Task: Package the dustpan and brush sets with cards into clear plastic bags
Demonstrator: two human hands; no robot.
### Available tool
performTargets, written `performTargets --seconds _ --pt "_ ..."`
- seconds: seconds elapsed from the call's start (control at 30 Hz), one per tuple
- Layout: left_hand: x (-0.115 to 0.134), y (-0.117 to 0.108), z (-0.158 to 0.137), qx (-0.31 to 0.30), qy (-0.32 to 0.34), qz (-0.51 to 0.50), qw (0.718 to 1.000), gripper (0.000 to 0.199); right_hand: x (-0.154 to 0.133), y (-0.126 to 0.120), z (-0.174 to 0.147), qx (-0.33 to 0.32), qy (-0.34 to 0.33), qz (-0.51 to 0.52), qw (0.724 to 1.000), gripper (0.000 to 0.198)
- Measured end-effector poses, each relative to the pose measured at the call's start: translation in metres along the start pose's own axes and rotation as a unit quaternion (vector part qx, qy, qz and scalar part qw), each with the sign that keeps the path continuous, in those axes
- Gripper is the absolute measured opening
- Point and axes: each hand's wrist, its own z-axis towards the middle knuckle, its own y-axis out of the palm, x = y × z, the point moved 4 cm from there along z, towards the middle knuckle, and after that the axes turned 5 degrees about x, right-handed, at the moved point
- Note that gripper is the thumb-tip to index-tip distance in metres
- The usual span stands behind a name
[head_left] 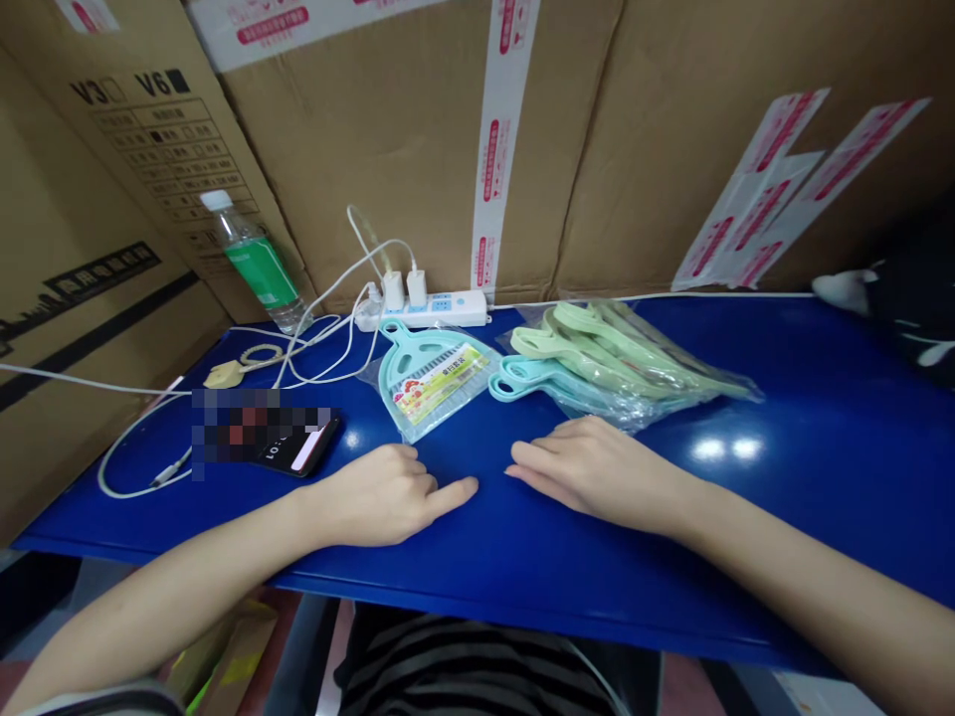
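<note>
My left hand rests on the blue table, its fingers curled under and its thumb stretched to the right. Nothing shows in it. Facing it, my right hand also lies on the table with fingers folded together, and no object is visible in its grasp. Just beyond my hands is a light-blue dustpan in clear plastic wrap with a yellow printed label. To its right, close behind my right hand, lies a heap of wrapped pale-green dustpans with light-blue ones below. Neither hand touches the packages.
A phone lies left of my left hand among white cables. Behind stand a bottle with a green label and a white power strip. Cardboard walls the back; a dark item sits far right.
</note>
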Motion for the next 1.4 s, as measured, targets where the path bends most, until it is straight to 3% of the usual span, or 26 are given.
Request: performTargets --seconds 0.33,0.63,0.8,1.07,1.4 --pt "-0.001 0.003 -0.002 -0.036 -0.005 -0.006 0.999 0.038 0.000 0.015 -0.001 -0.102 0.027 0.013 0.994 0.028" --pt "0.000 0.001 -0.002 -0.025 -0.003 -0.005 1.000 0.039 0.005 0.009 -0.002 -0.079 0.037 -0.007 0.996 0.036" --pt "0.000 0.002 -0.001 -0.005 -0.009 0.005 1.000 0.029 0.005 0.008 -0.002 -0.054 0.043 0.000 0.998 0.039" --pt "0.000 0.002 -0.001 -0.004 -0.012 0.012 1.000 0.022 0.004 0.019 -0.003 -0.135 0.057 0.025 0.989 0.029" --pt "-0.001 0.003 -0.001 0.014 -0.012 0.001 1.000 0.023 0.007 0.011 -0.005 -0.156 0.085 0.054 0.983 0.029"
